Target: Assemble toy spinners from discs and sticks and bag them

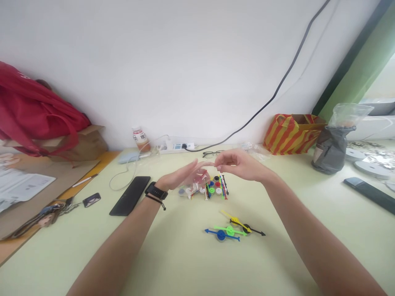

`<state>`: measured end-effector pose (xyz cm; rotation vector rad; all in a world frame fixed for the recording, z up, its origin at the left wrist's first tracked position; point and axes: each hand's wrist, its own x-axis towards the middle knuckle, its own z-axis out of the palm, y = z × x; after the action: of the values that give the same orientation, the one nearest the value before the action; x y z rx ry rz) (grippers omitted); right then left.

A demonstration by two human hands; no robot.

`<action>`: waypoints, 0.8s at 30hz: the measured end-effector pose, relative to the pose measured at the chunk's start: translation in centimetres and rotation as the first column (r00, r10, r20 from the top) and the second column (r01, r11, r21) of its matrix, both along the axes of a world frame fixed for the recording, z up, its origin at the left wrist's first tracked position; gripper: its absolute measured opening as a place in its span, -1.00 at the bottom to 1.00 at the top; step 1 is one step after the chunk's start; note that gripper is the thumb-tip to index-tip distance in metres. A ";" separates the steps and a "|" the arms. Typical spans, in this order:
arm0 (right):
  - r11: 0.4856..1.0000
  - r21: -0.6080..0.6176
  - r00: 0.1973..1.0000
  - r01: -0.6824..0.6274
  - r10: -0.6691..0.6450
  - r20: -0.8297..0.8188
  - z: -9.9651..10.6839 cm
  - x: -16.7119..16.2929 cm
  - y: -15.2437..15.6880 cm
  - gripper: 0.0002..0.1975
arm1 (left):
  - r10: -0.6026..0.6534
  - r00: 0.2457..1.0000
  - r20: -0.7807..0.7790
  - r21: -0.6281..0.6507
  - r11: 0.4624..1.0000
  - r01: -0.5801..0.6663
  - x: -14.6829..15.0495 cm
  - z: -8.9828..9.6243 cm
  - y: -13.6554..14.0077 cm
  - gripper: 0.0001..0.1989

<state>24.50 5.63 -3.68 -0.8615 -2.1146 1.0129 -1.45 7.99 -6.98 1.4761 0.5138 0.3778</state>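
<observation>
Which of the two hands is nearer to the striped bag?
Right. The right hand is left of the striped bag, apart from it; the left hand is farther left, beyond the right hand.

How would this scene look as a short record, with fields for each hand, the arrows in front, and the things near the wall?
Left hand: at the clear bag; grip unclear
Right hand: fingers bent, near the bag's top; grip unclear
Arrows: blue arrow, green arrow, yellow arrow, black arrow, grouped on the table
Near wall: bottle, power strip, striped bag
</observation>
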 end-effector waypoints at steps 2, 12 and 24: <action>0.997 0.054 0.998 0.050 -0.048 -0.042 0.0 0.0 0.2 -0.88 | 0.007 1.000 -0.016 -0.083 0.997 -0.008 0.0 -0.1 0.1 -0.20; 0.955 0.131 0.908 0.268 -0.295 0.297 -0.4 2.2 1.0 -0.91 | 0.157 0.984 -0.090 -0.182 0.968 -0.171 -1.8 -1.4 2.4 -0.47; 0.883 -0.414 0.581 -0.223 0.461 0.670 -5.0 -3.7 0.1 -0.90 | 0.338 0.935 0.105 -0.244 0.921 -0.305 -2.0 -1.1 2.7 -0.62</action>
<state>20.77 5.75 -8.71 -1.1908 -2.9996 1.3473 -3.45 10.69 -8.06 1.1356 0.6628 0.6612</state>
